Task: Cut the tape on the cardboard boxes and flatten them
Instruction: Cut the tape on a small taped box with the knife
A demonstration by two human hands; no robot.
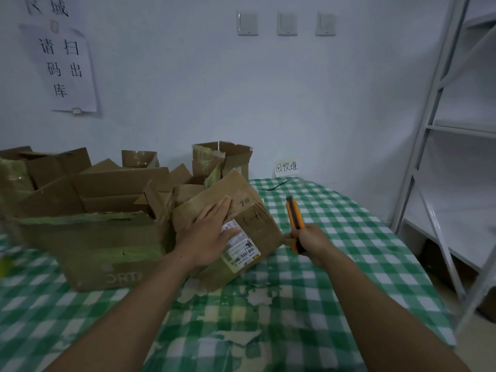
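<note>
Pressing with straight-fingered left grip (212,233) on small box (255,218), tilted on checked counter (349,237) just beside big open box (94,237). Clutching orange knife (294,220) in curled right grip (308,238), just right of small box, not touching. Probably early going: small box not yet flat, tape cut not discernible, more boxes (222,159) standing unflattened behind.

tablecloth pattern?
Green and white check, worn through in pale patches near the front. The tablecloth shows best in the head view, the only one.
</note>
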